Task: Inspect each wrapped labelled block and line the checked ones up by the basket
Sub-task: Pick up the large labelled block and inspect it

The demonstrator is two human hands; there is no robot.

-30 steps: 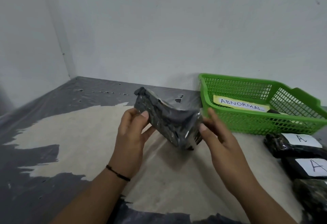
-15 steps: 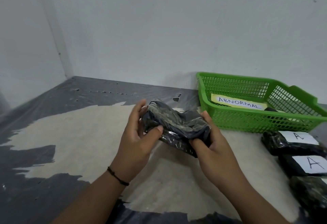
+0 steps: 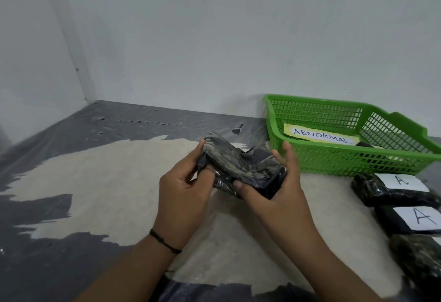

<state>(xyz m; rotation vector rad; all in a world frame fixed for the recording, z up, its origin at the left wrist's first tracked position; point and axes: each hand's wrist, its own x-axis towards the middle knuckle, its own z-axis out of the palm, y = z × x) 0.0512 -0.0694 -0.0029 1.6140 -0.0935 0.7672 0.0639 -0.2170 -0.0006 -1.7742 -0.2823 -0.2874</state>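
A dark block wrapped in clear plastic [image 3: 241,167] is held above the table between both hands. My left hand [image 3: 185,190] grips its left end, thumb on the near side. My right hand [image 3: 274,189] cups its right end, thumb pressed on the front. No label shows on this block from here. The green mesh basket [image 3: 317,161] stands at the right by the wall, with a paper reading ABNORMAL [image 3: 321,135] inside. In front of the basket lie two wrapped blocks with white labels marked A [image 3: 381,190] [image 3: 405,220], and a third wrapped block [image 3: 420,256] nearest me.
The table [image 3: 107,182] carries a worn grey and beige sheet. White walls meet in a corner at the back left. A dark object [image 3: 364,144] lies partly hidden inside the basket. The row of blocks runs along the right edge of view.
The block was upright and tilted a second ago; both hands have turned it flatter and lowered it, and my right hand now wraps round its end instead of touching it with fingertips.
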